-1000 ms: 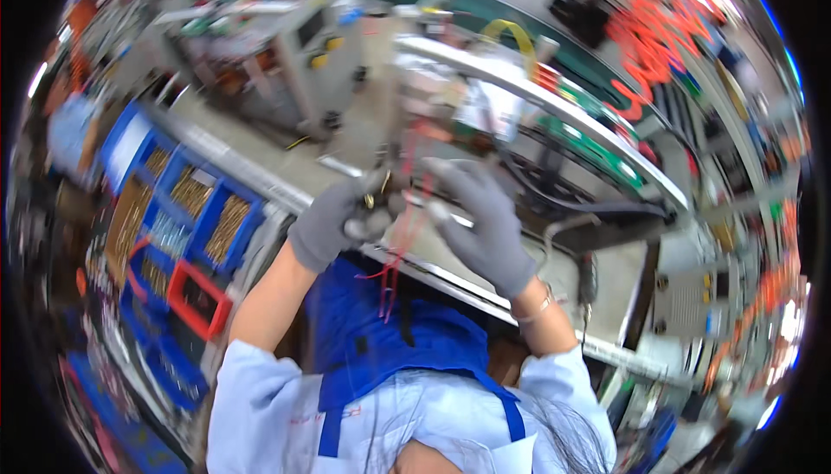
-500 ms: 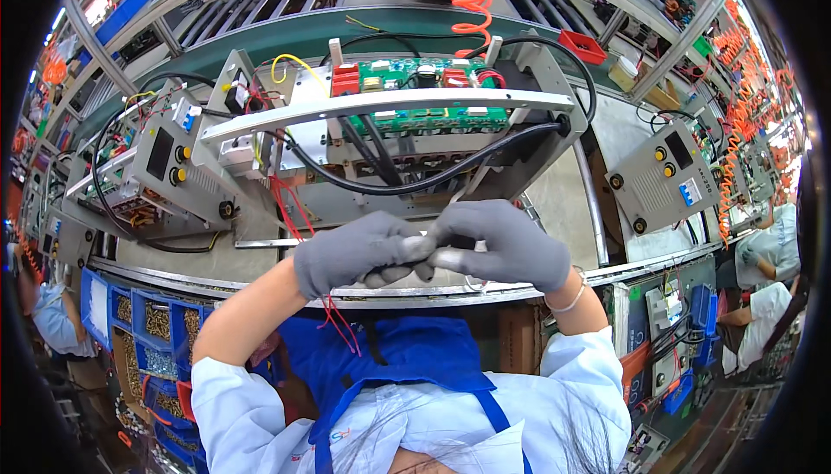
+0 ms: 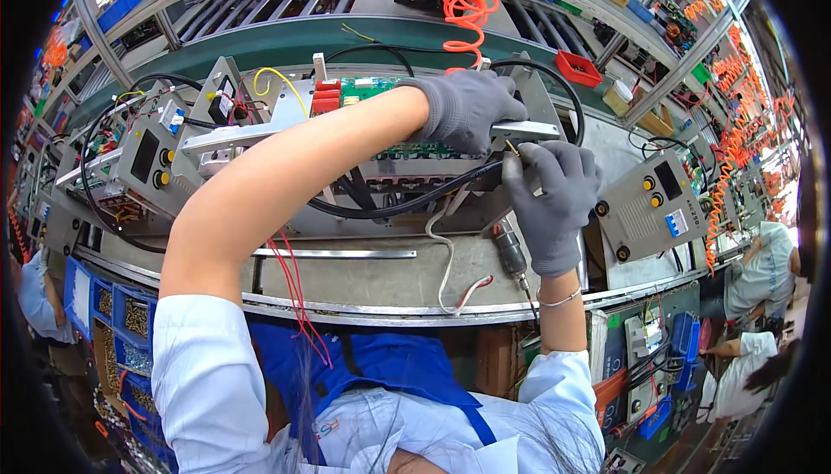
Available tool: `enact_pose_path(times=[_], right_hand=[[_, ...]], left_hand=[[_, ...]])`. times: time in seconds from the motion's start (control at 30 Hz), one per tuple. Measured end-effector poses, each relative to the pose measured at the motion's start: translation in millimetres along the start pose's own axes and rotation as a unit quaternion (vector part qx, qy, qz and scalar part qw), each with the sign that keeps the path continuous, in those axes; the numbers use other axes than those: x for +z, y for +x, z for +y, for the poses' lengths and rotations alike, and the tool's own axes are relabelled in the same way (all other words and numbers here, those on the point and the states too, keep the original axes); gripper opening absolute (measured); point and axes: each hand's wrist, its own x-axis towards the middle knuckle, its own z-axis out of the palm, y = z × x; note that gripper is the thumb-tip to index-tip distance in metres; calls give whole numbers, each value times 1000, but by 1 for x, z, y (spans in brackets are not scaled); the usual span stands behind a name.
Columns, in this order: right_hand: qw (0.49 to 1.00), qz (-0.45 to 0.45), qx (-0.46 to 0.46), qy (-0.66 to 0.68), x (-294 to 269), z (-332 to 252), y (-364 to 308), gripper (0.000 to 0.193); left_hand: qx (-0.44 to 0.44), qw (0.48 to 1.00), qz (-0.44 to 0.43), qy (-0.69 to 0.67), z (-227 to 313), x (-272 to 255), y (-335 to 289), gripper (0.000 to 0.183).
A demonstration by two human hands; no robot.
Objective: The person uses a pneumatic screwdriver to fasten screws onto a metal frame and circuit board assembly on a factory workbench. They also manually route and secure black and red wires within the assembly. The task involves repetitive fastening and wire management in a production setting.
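Note:
Both my hands wear grey gloves and meet at the right end of an open metal chassis [image 3: 346,230] with a green circuit board [image 3: 372,84]. My left hand [image 3: 472,112] reaches across the board, its fingers curled down at the end of the long metal bar [image 3: 238,136]; what they grip is hidden. My right hand [image 3: 554,201] is just below and right of it, thumb and forefinger pinched by a small brass-coloured screw [image 3: 512,148] at the bar's end. A thick black cable [image 3: 389,212] loops along the chassis front, close to my right fingertips.
A power screwdriver [image 3: 511,249] lies below my right hand, near a white cable [image 3: 447,266]. Red wires [image 3: 297,292] hang over the bench edge. Similar units stand left and right [image 3: 653,206]. An orange coiled hose [image 3: 472,6] hangs behind; blue bins of screws [image 3: 134,314] sit lower left.
Both hands have moved up and away from the near bench edge, where they were together, to the chassis's right end. The left arm now crosses the board; the screwdriver and white cable are uncovered.

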Motion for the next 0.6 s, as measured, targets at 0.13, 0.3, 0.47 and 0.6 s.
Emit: enact_pose_path(times=[0.13, 0.3, 0.47, 0.6], right_hand=[[1000, 3, -11, -27, 7, 2, 1, 17], [999, 6, 8, -41, 10, 2, 0, 17], [998, -17, 8, -57, 9, 1, 3, 16], [997, -48, 6, -54, 7, 0, 6, 15]], left_hand=[[-5, 998, -4, -58, -2, 3, 4, 40], [-21, 999, -27, -40, -1, 5, 11, 36], [-36, 998, -39, -36, -2, 8, 17, 30], [-34, 998, -44, -39, 1, 7, 19, 29]])
